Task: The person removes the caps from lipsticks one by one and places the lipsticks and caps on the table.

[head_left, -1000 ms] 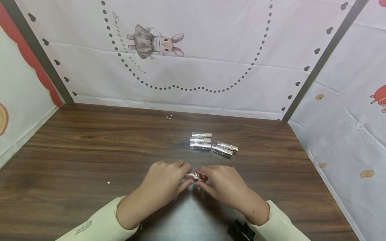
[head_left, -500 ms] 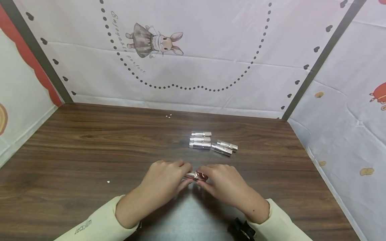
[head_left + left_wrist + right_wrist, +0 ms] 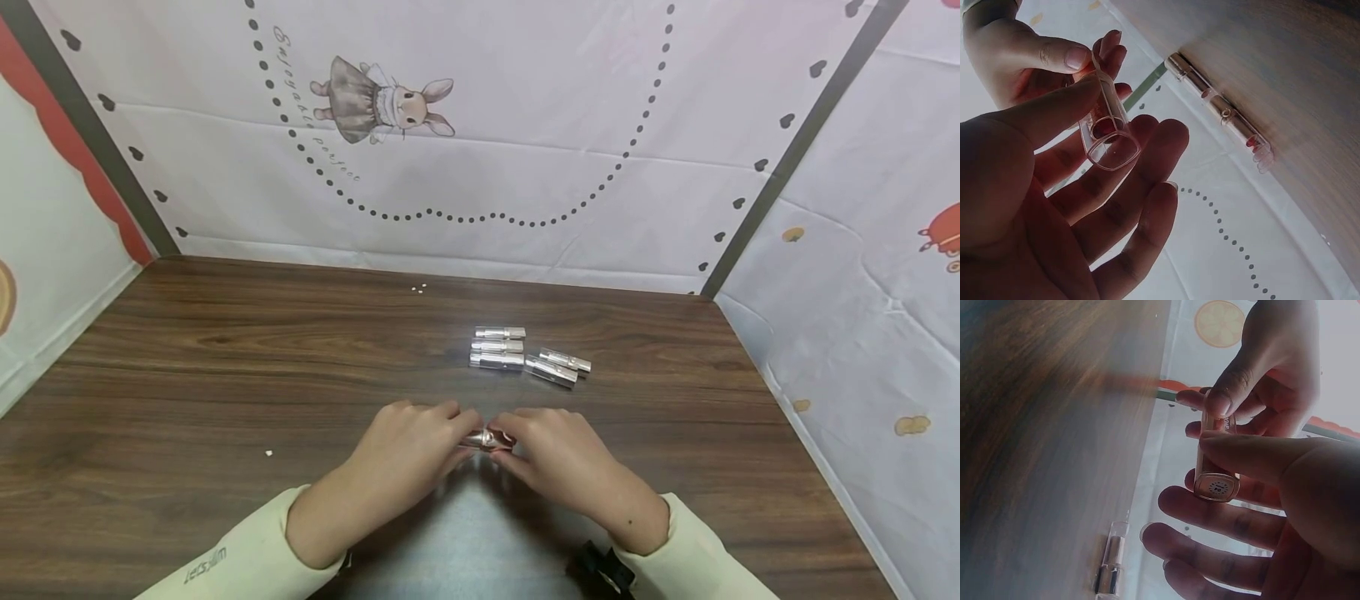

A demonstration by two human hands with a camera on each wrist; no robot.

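A lipstick (image 3: 486,439) with a clear cap and a shiny rose-gold body lies crosswise between both hands, over the front middle of the table. My left hand (image 3: 408,450) pinches the capped end between thumb and fingers; in the left wrist view the transparent cap (image 3: 1114,152) shows a dark red tip inside. The base end, with a round "04" label (image 3: 1217,488), is pinched by my right hand (image 3: 566,454). Fingers cover much of the tube. Beyond the hands lie several similar lipsticks (image 3: 498,362), three stacked side by side and two slanted at their right.
Brown wood-grain table (image 3: 225,358) beneath, with printed white cloth walls (image 3: 510,108) at the back and sides. Tiny white bits (image 3: 419,288) lie near the back edge, and another white scrap (image 3: 269,453) at left. A black device (image 3: 602,571) sits under the right wrist.
My left fingertips have shifted slightly right along the tube, so less of it shows between the hands. The other lipsticks stay put.
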